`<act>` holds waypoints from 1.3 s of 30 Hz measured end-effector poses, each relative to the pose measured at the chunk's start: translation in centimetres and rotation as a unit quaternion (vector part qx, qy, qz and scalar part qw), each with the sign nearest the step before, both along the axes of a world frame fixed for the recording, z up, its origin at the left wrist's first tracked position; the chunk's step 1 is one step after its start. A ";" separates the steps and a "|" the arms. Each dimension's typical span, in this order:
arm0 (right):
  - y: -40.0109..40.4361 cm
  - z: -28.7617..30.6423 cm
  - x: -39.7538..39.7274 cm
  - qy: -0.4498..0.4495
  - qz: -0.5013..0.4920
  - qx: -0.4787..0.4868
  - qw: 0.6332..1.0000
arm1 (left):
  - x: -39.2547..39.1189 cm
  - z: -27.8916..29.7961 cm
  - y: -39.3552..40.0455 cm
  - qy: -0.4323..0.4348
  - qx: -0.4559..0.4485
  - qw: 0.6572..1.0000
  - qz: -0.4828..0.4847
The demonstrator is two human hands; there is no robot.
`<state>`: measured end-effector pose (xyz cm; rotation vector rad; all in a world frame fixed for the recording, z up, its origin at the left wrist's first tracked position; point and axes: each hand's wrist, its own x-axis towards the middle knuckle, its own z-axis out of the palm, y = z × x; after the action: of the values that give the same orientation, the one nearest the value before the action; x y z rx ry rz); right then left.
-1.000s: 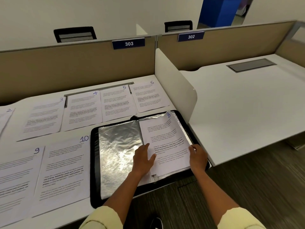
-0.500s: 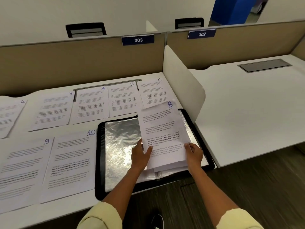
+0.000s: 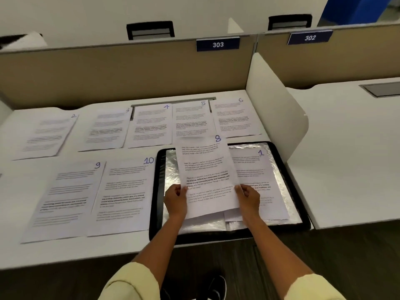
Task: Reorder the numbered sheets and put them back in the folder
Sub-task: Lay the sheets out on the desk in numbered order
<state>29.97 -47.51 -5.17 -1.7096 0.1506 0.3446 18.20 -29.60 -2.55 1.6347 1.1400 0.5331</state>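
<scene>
1. The left hand (image 3: pixel 175 200) grips the left edge of sheet 8 (image 3: pixel 205 176), its fingers curled round the paper with the thumb on the printed face.
2. The right hand (image 3: pixel 249 197) grips the right edge of the same sheet, fingers clamped on it in the same way, thumb on top.
3. Sheet 8 is held between both hands, lifted and tilted above the middle of the open folder (image 3: pixel 159 191); its far edge overlaps the near ends of the far row of sheets in this view.
4. The folder lies open on the near right part of the table (image 3: pixel 26 254), black-rimmed, with shiny silver sleeves showing inside.
5. Sheet 1 (image 3: pixel 259 180) lies flat on the folder's right half, partly hidden behind sheet 8 and the right hand.
6. A corner of another sheet shows beneath sheet 8 near the right wrist; its number cannot be read.
7. Left of the folder, in the near row, sheet 10 (image 3: pixel 123 195) lies just beside the folder's rim and sheet 9 (image 3: pixel 67 198) lies beside it further left.
8. In the far row, from left to right, lie sheet 2 (image 3: pixel 47 135), sheet 3 (image 3: pixel 106 128), sheet 4 (image 3: pixel 149 124), sheet 5 (image 3: pixel 190 120) and sheet 6 (image 3: pixel 233 118).
9. A white divider panel (image 3: pixel 275 109) stands at the table's right edge, just beside the folder.
10. Pale yellow sleeves (image 3: pixel 129 282) cover both upper arms at the near edge of the view.
</scene>
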 end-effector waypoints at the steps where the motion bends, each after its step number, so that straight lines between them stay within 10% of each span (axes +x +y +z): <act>1: 0.5 0.1 -0.2 -0.001 0.010 0.000 1.000 | -0.4 -0.1 0.5 -0.003 -0.008 1.000 0.007; 39: 41.8 1.1 -26.0 -0.080 0.308 -0.127 0.939 | -31.9 -1.0 41.4 0.029 0.075 0.986 0.144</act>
<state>3.95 -5.71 -4.02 -2.0099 -0.4934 0.6664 -13.69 11.82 -3.51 1.6292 1.4201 0.7775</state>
